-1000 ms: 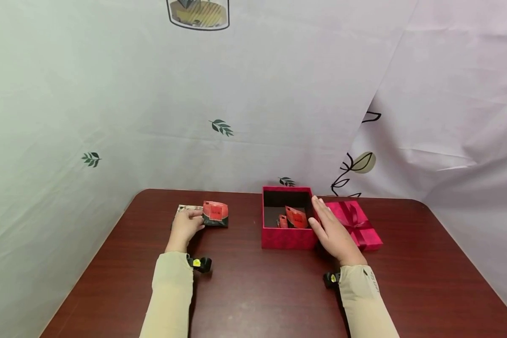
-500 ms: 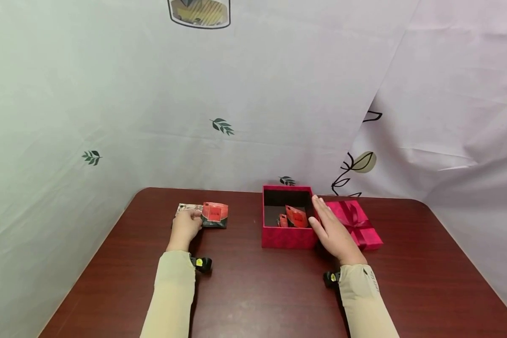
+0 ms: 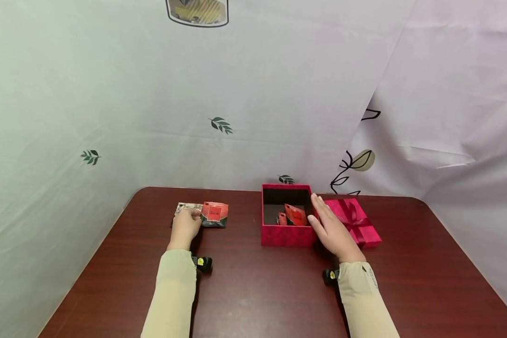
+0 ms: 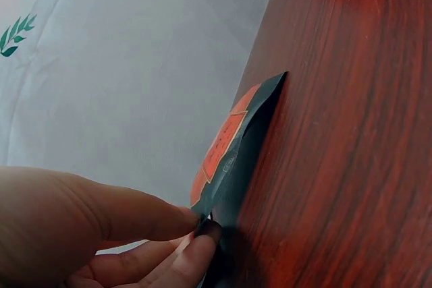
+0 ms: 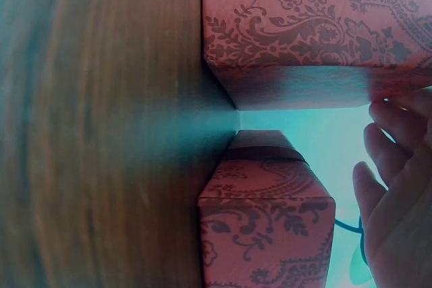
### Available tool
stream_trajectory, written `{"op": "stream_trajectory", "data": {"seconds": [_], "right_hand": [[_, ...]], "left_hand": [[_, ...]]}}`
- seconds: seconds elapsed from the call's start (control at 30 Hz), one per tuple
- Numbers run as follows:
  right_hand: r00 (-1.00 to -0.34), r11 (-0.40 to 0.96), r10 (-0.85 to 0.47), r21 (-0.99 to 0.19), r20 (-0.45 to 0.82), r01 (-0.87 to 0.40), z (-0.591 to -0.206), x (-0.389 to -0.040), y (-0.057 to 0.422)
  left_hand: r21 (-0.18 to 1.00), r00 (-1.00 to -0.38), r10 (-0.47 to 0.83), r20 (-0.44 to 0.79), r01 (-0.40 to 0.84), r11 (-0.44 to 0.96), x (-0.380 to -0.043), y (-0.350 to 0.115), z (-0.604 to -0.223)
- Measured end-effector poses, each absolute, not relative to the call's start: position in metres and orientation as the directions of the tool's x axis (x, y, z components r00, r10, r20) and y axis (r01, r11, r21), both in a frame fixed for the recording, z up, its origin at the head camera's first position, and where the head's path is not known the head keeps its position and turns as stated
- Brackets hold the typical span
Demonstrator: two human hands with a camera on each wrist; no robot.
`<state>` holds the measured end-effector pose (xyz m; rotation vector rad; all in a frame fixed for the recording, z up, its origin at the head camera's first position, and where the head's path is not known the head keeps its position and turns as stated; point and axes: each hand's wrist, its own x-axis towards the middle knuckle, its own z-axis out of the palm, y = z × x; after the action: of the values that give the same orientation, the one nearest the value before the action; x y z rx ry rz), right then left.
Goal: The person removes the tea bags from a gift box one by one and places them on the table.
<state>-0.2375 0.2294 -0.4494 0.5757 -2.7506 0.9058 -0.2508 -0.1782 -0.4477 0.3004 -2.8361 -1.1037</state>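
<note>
On the left of the table, my left hand (image 3: pixel 185 229) pinches the edge of a flat red-and-black packet (image 3: pixel 214 214) between thumb and fingertips. The left wrist view has the packet (image 4: pixel 228 145) tilted, its far corner close to the wood. A pale patterned packet (image 3: pixel 188 206) lies partly hidden behind that hand. My right hand (image 3: pixel 335 232) rests with straight fingers along the right side of a red gift box (image 3: pixel 288 237). In the right wrist view its fingertips are right at the wall of the patterned box (image 5: pixel 304 18). Inside the box lie a red packet (image 3: pixel 295 215) and a smaller red one (image 3: pixel 282 219).
A red lid (image 3: pixel 359 224) with a ribbon bow lies right of the box, partly behind the right hand. Underneath is a dark reddish wooden table (image 3: pixel 253 291). A pale printed cloth (image 3: pixel 253 94) hangs behind the table's back edge.
The red-and-black packet has shifted slightly toward me with the left hand on its edge. The right hand stays by the box.
</note>
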Motion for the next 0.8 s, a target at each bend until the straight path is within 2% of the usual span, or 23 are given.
{"op": "stream_trajectory", "data": {"seconds": [0.53, 0.8], "right_hand": [[-0.909, 0.747, -0.302, -0.522, 0.287, -0.412, -0.449, -0.238, 0.229], [-0.909, 0.751, -0.304, -0.516, 0.284, -0.412, -0.448, -0.237, 0.229]], "left_hand": [[0.664, -0.975, -0.216, 0.054, -0.127, 0.737, -0.248, -0.175, -0.437], [0.731, -0.985, -0.146, 0.088, -0.036, 0.682, -0.244, -0.158, -0.425]]}}
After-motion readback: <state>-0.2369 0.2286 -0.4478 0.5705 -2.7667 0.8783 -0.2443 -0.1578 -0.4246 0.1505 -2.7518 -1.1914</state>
